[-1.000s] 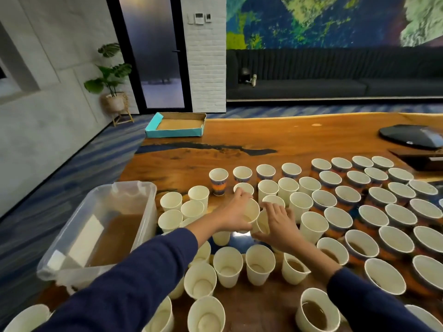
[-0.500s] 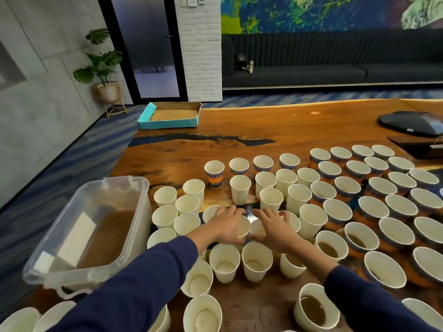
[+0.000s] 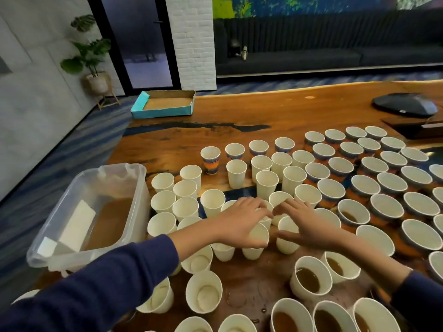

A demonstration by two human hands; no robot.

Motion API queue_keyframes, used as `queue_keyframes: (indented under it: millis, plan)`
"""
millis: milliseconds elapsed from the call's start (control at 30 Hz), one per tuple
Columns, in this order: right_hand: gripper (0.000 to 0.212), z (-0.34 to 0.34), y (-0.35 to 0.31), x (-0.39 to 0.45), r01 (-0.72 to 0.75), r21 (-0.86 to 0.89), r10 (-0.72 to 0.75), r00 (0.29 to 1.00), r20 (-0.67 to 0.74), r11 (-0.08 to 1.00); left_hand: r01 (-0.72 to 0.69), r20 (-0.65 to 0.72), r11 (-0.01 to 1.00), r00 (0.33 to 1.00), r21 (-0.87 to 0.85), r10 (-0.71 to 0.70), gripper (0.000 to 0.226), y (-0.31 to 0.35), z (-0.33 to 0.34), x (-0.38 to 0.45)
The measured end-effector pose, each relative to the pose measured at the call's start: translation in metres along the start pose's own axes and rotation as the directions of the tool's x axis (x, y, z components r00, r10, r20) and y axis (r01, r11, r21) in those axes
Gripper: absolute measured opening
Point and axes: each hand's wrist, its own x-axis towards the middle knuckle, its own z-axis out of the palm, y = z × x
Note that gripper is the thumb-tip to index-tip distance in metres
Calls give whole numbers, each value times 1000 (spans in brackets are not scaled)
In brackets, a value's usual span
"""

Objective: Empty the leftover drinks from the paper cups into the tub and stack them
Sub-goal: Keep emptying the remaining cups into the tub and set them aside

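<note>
Both hands have dropped lower and nearer since a second ago, when they were lifted over the far cups; now the left hand (image 3: 239, 224) and the right hand (image 3: 304, 224) sit side by side over the middle of the wooden table (image 3: 275, 111), fingertips almost meeting. Each hand is spread in a loose curl, fingers over the far side and thumb on the near side of a cup: the left around the white cup (image 3: 255, 240) just in front of it, the right around its neighbour (image 3: 286, 238). Whether either has actually closed on its cup I cannot tell; the fingers look half open and draped, not clamped. The clear tub (image 3: 141, 188) stands at the left edge of the table with brown liquid pooled in it, close beside the cluster of empty-looking white cups (image 3: 185, 207). Cups holding brown drink (image 3: 309, 281) crowd the near right, and more patterned cups run off to the far right. No stack is visible yet, so most of the job appears to lie ahead. To do this step well, I would grip low on the sides with light, even pressure so the paper wall does not buckle, lift straight up to clear the tightly packed neighbours, then nest one cup squarely into the other, and carry any wet ones level to the tub before tipping.
</note>
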Motion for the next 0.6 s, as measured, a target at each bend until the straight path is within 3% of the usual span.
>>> queue_keyframes:
  millis: [200,367,600]
  plan:
    - [52,6,15,-46,62,-45,-51,975,215,997,-233,170,972,957,-29,234,72,37,17,-18]
    - [67,10,23,-64,37,-156,16,944,330,987,-293,273,956,920,9,280,86,56,37,-25]
    - [79,18,27,-77,-25,-157,84,921,381,987,-352,300,934,898,54,321,94,70,56,-27]
